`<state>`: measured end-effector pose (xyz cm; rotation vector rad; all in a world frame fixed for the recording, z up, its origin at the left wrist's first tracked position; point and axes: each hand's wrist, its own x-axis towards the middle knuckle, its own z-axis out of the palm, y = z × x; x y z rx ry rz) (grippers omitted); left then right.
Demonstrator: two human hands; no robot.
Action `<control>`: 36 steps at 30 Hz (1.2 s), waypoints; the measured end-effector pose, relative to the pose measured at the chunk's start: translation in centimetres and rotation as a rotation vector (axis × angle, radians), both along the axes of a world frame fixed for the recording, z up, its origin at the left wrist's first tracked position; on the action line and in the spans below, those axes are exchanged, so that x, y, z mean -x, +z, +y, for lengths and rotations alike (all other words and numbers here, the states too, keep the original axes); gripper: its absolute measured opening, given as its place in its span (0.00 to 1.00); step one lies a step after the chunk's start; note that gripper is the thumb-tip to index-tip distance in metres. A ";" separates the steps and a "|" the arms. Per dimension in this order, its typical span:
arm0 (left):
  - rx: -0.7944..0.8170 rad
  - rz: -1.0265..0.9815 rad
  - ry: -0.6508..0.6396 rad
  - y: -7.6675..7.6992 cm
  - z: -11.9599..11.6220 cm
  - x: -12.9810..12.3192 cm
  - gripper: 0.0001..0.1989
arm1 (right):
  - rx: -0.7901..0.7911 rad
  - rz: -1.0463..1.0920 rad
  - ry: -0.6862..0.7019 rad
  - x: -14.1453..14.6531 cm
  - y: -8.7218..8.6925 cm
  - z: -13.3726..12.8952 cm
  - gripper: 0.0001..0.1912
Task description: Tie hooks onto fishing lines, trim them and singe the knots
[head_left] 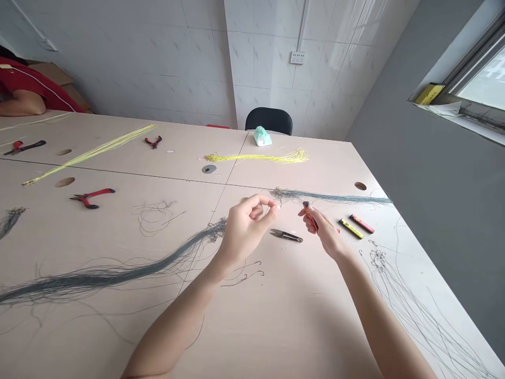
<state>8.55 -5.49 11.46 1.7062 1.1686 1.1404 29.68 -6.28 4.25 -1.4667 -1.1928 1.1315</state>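
Note:
My right hand (324,231) pinches a slim red utility knife (311,216) between thumb and fingers. My left hand (245,230) is raised close to it, with fingertips curled together; any thin line in them is too fine to tell. A grey-green bundle of fishing line (335,198) lies on the table just beyond both hands. A longer bundle of the same line (106,275) runs left from under my left wrist. Small black thread snips (286,236) rest directly below the gap between my hands.
A yellow knife (351,228) and a red knife (362,223) lie right of my right hand. Yellow line (256,157) and several red-handled pliers (92,197) lie on the table. Loose lines with hooks (410,300) spread to the right. A co-worker's red sleeve and arm (23,89) show far left.

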 end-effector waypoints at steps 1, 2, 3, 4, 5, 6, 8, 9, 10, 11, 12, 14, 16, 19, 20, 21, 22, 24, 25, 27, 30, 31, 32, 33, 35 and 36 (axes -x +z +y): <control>-0.004 -0.008 -0.001 0.1 0.3 -0.1 0.09 | -0.022 0.086 0.044 0.6 1.1 0.2 0.22; -0.004 -0.018 -0.003 0.1 0.6 -0.1 0.09 | -0.050 0.166 0.096 1.3 2.2 0.4 0.22; -0.001 -0.028 -0.004 0.2 0.7 0.1 0.09 | -0.076 0.244 0.149 2.0 3.2 0.4 0.22; 0.002 -0.039 -0.004 0.4 0.6 0.3 0.09 | -0.096 0.319 0.201 2.8 4.2 0.4 0.20; 0.002 -0.050 0.000 0.5 0.5 0.5 0.09 | -0.106 0.386 0.250 3.5 5.1 0.2 0.19; -0.004 -0.063 0.006 0.6 0.4 0.8 0.08 | -0.104 0.444 0.291 4.2 5.9 0.0 0.18; -0.033 -0.086 0.028 1.0 -0.1 1.4 0.08 | -0.085 0.534 0.348 5.5 7.2 -0.4 0.18; -0.057 -0.095 0.043 1.2 -0.3 1.6 0.07 | -0.073 0.575 0.363 6.1 7.7 -0.6 0.19; -0.081 -0.103 0.061 1.4 -0.5 1.8 0.07 | -0.054 0.616 0.374 6.6 8.2 -0.8 0.21; -0.106 -0.111 0.079 1.5 -0.8 1.9 0.07 | -0.032 0.654 0.380 7.1 8.5 -1.0 0.24; -0.129 -0.118 0.094 1.7 -1.0 1.9 0.06 | -0.010 0.681 0.381 7.5 8.8 -1.2 0.25; -0.168 -0.129 0.114 1.9 -1.5 1.9 0.05 | 0.027 0.694 0.392 8.1 9.1 -1.7 0.27; -0.206 -0.133 0.126 2.0 -1.9 1.7 0.04 | 0.042 0.674 0.418 8.5 9.2 -2.1 0.26; -0.277 -0.135 0.131 1.8 -2.4 1.4 0.04 | 0.025 0.642 0.427 8.7 9.2 -2.8 0.25; -0.306 -0.135 0.132 1.7 -2.5 1.3 0.04 | 0.016 0.637 0.417 8.7 9.2 -3.0 0.25; -0.334 -0.131 0.134 1.6 -2.6 1.1 0.05 | 0.007 0.634 0.407 8.7 9.2 -3.1 0.25; -0.360 -0.124 0.138 1.5 -2.7 1.0 0.05 | -0.004 0.631 0.396 8.7 9.3 -3.2 0.24; -0.407 -0.103 0.144 1.2 -2.8 0.8 0.04 | -0.030 0.613 0.362 8.6 9.4 -3.2 0.24; -0.427 -0.090 0.146 1.0 -2.8 0.7 0.04 | -0.052 0.593 0.327 8.5 9.4 -3.1 0.24; -0.462 -0.065 0.149 0.8 -2.8 0.7 0.04 | -0.120 0.534 0.237 8.2 9.4 -3.1 0.24; -0.500 -0.032 0.153 0.6 -2.9 0.7 0.04 | -0.228 0.433 0.118 7.7 9.5 -3.2 0.19; -0.511 -0.022 0.152 0.6 -2.9 0.7 0.04 | -0.239 0.402 0.094 7.6 9.5 -3.3 0.16; -0.520 -0.011 0.153 0.6 -3.0 0.7 0.04 | -0.235 0.376 0.076 7.5 9.5 -3.5 0.14; -0.528 0.000 0.156 0.7 -3.0 0.7 0.04 | -0.219 0.353 0.062 7.5 9.5 -3.7 0.12; -0.537 0.023 0.172 0.7 -3.1 0.6 0.04 | -0.186 0.323 0.045 7.6 9.6 -4.0 0.11; -0.538 0.035 0.184 0.8 -3.2 0.6 0.04 | -0.178 0.312 0.034 7.6 9.6 -4.1 0.11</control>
